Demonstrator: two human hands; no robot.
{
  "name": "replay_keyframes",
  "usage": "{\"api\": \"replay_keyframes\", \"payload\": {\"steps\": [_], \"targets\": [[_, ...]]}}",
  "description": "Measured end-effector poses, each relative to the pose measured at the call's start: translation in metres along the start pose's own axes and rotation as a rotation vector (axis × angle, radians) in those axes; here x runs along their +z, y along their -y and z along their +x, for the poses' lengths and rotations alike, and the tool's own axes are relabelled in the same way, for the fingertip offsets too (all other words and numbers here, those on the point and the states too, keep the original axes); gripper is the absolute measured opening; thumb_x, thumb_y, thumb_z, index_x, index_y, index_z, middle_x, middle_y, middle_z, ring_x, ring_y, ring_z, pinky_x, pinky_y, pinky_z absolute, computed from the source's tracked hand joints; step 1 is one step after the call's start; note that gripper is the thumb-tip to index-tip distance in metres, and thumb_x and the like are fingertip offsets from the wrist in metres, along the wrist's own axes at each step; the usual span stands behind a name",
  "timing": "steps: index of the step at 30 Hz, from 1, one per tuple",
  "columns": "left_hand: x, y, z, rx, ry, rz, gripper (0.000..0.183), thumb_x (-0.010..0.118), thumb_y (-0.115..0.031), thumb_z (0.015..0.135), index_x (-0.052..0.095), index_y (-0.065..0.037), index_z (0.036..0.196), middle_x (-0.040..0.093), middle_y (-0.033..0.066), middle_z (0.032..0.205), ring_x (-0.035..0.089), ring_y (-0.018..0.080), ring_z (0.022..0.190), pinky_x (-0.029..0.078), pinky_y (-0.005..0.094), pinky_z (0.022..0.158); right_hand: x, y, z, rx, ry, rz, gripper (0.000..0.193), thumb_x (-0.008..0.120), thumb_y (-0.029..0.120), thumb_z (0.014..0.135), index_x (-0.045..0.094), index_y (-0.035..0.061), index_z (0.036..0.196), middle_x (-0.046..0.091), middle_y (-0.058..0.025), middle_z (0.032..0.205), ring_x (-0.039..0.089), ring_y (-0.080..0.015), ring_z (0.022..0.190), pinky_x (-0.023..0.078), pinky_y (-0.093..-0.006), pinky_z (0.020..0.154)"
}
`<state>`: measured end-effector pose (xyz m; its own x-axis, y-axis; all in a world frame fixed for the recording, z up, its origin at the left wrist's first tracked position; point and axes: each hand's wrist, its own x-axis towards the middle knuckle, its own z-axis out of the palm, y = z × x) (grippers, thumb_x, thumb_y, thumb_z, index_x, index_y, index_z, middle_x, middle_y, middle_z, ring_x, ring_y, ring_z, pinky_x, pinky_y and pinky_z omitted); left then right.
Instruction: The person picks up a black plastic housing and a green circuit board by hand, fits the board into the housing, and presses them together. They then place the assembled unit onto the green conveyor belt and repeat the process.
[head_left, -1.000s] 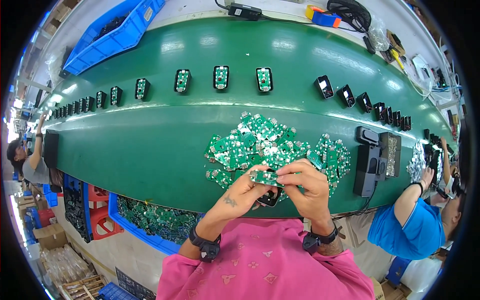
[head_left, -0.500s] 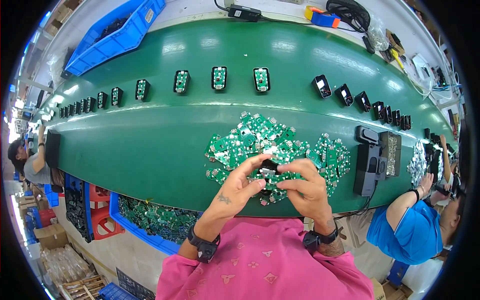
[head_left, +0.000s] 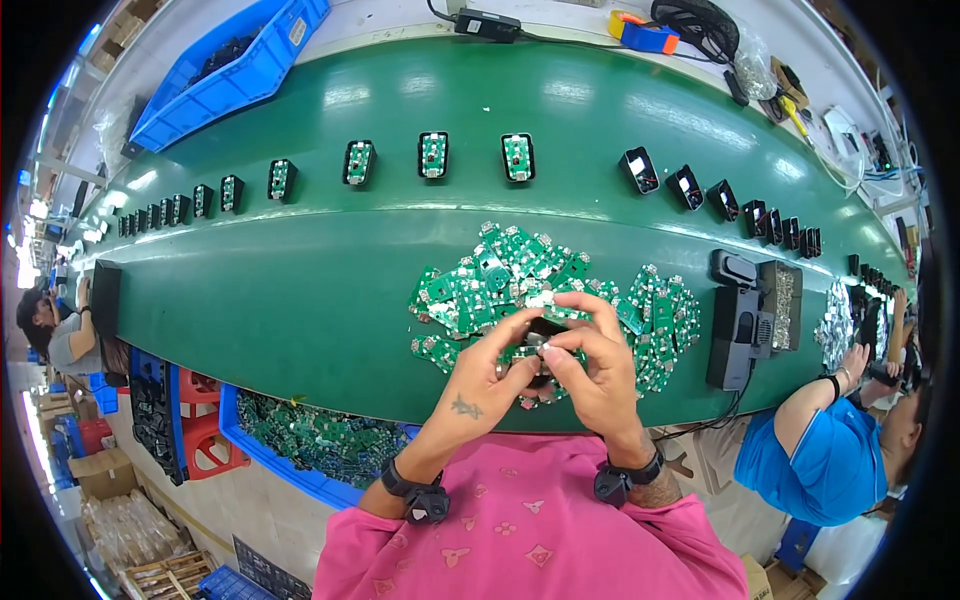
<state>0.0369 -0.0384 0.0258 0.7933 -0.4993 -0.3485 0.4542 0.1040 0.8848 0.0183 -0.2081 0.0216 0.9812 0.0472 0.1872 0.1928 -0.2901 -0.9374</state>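
Between both hands, close to the near edge of the green belt, is a small black plastic case (head_left: 545,327). My left hand (head_left: 482,382) grips it from the left, thumb and fingers closed round its side. My right hand (head_left: 598,372) closes on it from the other side, thumb and fingertips pressed at its opening. What lies inside the case is mostly hidden by my fingers. Just beyond and around my hands spreads a loose heap of green circuit boards (head_left: 495,272).
Black cases with boards (head_left: 433,157) line the belt's far left; cases showing wires (head_left: 685,187) stand far right. A black device (head_left: 735,330) stands beside a parts box (head_left: 781,305). A blue bin of boards (head_left: 315,440) sits below left. Co-workers sit at both ends.
My right hand has moved in over the case, and the green board visible between my fingers is now largely covered. The row of cases has shifted slightly left.
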Motion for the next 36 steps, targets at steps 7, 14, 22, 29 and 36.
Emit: {"api": "replay_keyframes", "payload": {"steps": [7, 14, 22, 29, 36], "targets": [[0.008, 0.007, 0.002, 0.389, -0.299, 0.245, 0.053, 0.058, 0.003, 0.091, 0.043, -0.005, 0.142, 0.065, 0.0136, 0.115, 0.065, 0.0110, 0.086, 0.056, 0.0262, 0.071, -0.002, 0.013, -0.002, -0.233, -0.121, -0.317, 0.007, 0.070, 0.002, 0.081, 0.066, 0.0023, 0.086, 0.061, -0.0103, 0.091, 0.059, -0.0257, 0.080, 0.046, -0.0347, 0.060], [0.014, 0.003, 0.001, 0.540, -0.385, 0.390, 0.052, 0.061, 0.001, 0.091, 0.046, -0.006, 0.141, 0.065, 0.0160, 0.113, 0.066, 0.0137, 0.084, 0.057, 0.0276, 0.065, -0.005, 0.018, 0.003, -0.234, -0.020, -0.241, 0.008, 0.069, -0.002, 0.080, 0.063, 0.0010, 0.084, 0.061, -0.0096, 0.075, 0.061, -0.0263, 0.062, 0.047, -0.0363, 0.053], [0.012, 0.000, -0.002, 0.578, -0.344, 0.534, 0.056, 0.064, 0.004, 0.086, 0.049, -0.006, 0.138, 0.062, 0.0214, 0.121, 0.070, 0.0260, 0.088, 0.057, 0.0328, 0.066, -0.010, 0.011, 0.005, -0.236, 0.007, -0.241, 0.006, 0.068, -0.003, 0.079, 0.063, -0.0001, 0.081, 0.061, -0.0081, 0.073, 0.058, -0.0191, 0.056, 0.044, -0.0307, 0.050], [0.011, -0.004, -0.003, 0.651, -0.356, 0.882, 0.051, 0.064, 0.007, 0.084, 0.054, -0.003, 0.133, 0.064, 0.0184, 0.122, 0.069, 0.0208, 0.094, 0.058, 0.0296, 0.071, -0.011, 0.013, 0.005, -0.218, 0.051, -0.307, 0.006, 0.067, -0.003, 0.079, 0.062, -0.0001, 0.080, 0.056, -0.0084, 0.069, 0.057, -0.0216, 0.055, 0.042, -0.0336, 0.049], [0.014, 0.002, 0.001, 0.547, -0.399, 0.761, 0.053, 0.063, 0.005, 0.085, 0.052, -0.004, 0.135, 0.065, 0.0189, 0.117, 0.070, 0.0199, 0.091, 0.059, 0.0277, 0.068, -0.004, 0.003, 0.007, -0.243, 0.017, -0.358, 0.005, 0.067, -0.002, 0.080, 0.062, 0.0000, 0.082, 0.057, -0.0109, 0.072, 0.058, -0.0275, 0.060, 0.043, -0.0373, 0.052]]}}
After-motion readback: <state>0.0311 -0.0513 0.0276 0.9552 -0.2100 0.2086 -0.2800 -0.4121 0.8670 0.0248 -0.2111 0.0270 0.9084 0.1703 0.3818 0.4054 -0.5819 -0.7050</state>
